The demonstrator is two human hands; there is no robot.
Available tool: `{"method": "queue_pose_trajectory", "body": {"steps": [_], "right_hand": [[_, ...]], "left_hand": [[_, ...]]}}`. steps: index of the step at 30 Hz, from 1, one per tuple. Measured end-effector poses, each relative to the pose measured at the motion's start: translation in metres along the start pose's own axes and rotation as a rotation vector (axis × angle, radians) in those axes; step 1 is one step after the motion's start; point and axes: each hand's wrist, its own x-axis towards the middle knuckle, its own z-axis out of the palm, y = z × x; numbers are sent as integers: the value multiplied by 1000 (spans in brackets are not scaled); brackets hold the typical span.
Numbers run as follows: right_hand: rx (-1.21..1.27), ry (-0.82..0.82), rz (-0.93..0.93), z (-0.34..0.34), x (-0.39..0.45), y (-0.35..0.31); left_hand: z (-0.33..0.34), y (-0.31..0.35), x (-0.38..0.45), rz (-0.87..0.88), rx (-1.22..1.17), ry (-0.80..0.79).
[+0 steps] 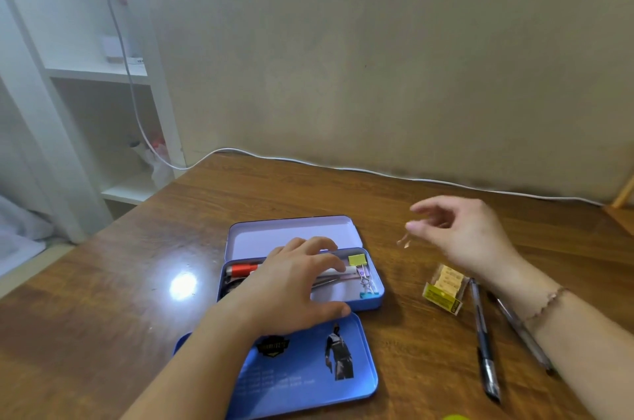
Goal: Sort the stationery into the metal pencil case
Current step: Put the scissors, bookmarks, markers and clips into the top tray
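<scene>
The blue metal pencil case [372, 299] lies open in the middle of the table, with its inner lid [291, 234] raised behind and a printed blue lid [308, 368] flat in front. Inside lie an orange-capped marker [240, 270], a yellow binder clip [356, 260] and a teal binder clip [368, 294]. My left hand [291, 285] rests flat over the case, fingers spread on its contents and thumb at the front rim. My right hand [459, 234] hovers right of the case, pinching a small pale clip-like item [404, 242], which is blurred.
A small yellow box [442, 289] of pale pieces stands right of the case. Two pens [483, 334] [523, 334] lie beside it under my right forearm. A white cable [377, 174] runs along the wall at the table's back edge. A white shelf [103, 73] stands at the left.
</scene>
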Motion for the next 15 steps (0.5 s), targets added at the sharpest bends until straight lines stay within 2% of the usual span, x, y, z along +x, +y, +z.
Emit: {"method": "queue_pose_trajectory", "body": {"steps": [3, 10, 15], "right_hand": [[-87, -76, -34, 32, -17, -21], [-257, -12, 37, 68, -20, -28], [-447, 5, -113, 68, -21, -33]], "left_hand": [[0, 0, 0, -2, 0, -7], [0, 0, -1, 10, -2, -4], [1, -1, -1, 36, 7, 3]]}}
